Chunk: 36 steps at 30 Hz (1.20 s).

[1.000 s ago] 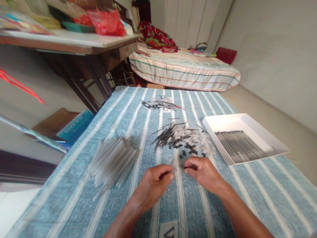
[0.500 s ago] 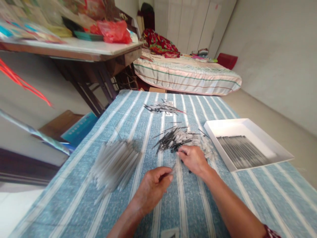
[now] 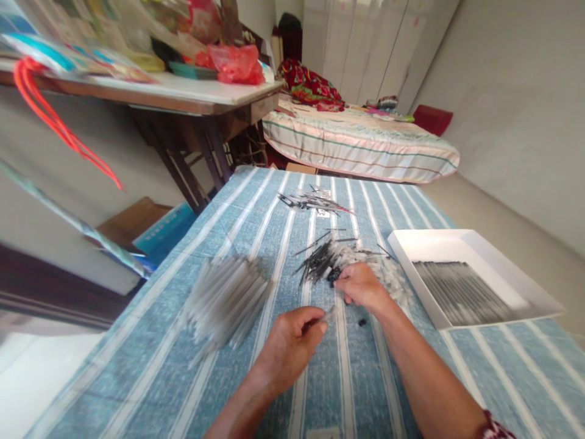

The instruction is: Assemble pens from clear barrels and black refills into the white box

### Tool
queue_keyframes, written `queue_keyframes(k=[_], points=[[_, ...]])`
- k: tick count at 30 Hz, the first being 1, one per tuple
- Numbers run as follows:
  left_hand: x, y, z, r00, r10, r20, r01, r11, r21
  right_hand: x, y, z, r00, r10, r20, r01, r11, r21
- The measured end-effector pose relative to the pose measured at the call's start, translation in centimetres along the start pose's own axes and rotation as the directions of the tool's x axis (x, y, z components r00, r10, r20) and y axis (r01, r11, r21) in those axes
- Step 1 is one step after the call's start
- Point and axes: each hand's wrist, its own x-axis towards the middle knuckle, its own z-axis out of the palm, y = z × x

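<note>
My left hand point(image 3: 295, 341) pinches the end of a thin translucent tube point(image 3: 328, 314) over the striped cloth. Up and to the right, the fingers of my right hand point(image 3: 361, 285) are closed at small black pieces point(image 3: 334, 276); whatever is between the fingertips is too small to make out. Just beyond lies a loose pile of dark sticks point(image 3: 320, 259) and clear parts point(image 3: 388, 271). Left of my hands is a heap of long translucent tubes point(image 3: 228, 299). On the right, a white box point(image 3: 491, 244) holds a row of dark-filled tubes point(image 3: 459, 292).
A smaller bunch of thin sticks point(image 3: 315, 201) lies at the far part of the striped cloth point(image 3: 256, 390). A side table point(image 3: 183, 94) with a red bag point(image 3: 240, 64) stands at the back left, with a bed point(image 3: 361, 140) behind. One black piece point(image 3: 362, 322) lies near my right wrist.
The camera view has turned slightly left, so the scene sits further right. My left hand still pinches the tube, and my right hand stays at the black pieces.
</note>
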Motion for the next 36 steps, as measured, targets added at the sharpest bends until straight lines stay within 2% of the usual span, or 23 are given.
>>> queue_keyframes(k=[3,5,6,8,11,13,15,20,23,28,32,34,36], points=[[-0.1,-0.1,0.0,1.0,0.015,0.006,-0.015,1.0,-0.007,-1.5,1.0,-0.6,0.995,0.018,0.098,-0.032,0.99,0.14],[-0.1,0.0,0.0,1.0,0.009,0.017,-0.009,1.0,-0.016,-2.7,1.9,-0.7,0.987,0.036,0.157,-0.082,0.951,0.297],[-0.1,0.0,0.1,1.0,0.003,0.023,-0.003,1.0,-0.018,-3.3,2.4,-0.6,0.98,0.046,0.194,-0.122,0.907,0.403],[-0.2,0.0,0.1,1.0,0.001,0.027,-0.001,1.0,-0.015,-4.7,3.3,-0.3,0.958,0.044,0.285,-0.217,0.76,0.613],[-0.2,-0.1,0.3,0.999,0.018,0.036,-0.017,1.0,-0.018,-6.6,3.9,0.5,0.934,-0.033,0.356,-0.282,0.544,0.79],[-0.1,-0.1,0.4,0.998,0.02,0.054,-0.017,0.999,-0.048,-7.5,3.7,0.9,0.946,-0.088,0.312,-0.245,0.436,0.866],[-0.1,0.0,0.5,0.997,0.011,0.074,-0.005,0.996,-0.084,-7.9,3.2,1.1,0.97,-0.112,0.217,-0.166,0.35,0.922],[-0.1,0.4,0.6,0.992,-0.026,0.123,0.046,0.985,-0.168,-7.7,2.0,1.6,0.992,-0.128,-0.007,0.033,0.2,0.979],[-0.2,0.7,0.5,0.991,-0.015,0.136,0.043,0.979,-0.201,-7.6,1.7,2.3,0.993,-0.115,-0.034,0.053,0.168,0.984],[-0.4,1.0,0.4,0.986,0.012,0.166,0.032,0.966,-0.258,-8.0,1.2,3.2,0.992,-0.126,-0.002,0.022,0.164,0.986],[-0.5,1.0,0.2,0.98,0.049,0.191,0.016,0.946,-0.325,-8.1,0.8,3.5,0.986,-0.164,-0.032,0.058,0.156,0.986],[-0.6,0.9,0.2,0.977,0.081,0.197,-0.004,0.932,-0.362,-8.2,0.9,3.3,0.978,-0.194,-0.071,0.107,0.184,0.977],[-0.7,0.9,0.1,0.973,0.122,0.197,-0.032,0.914,-0.405,-8.4,1.0,2.8,0.963,-0.235,-0.13,0.194,0.274,0.942]])
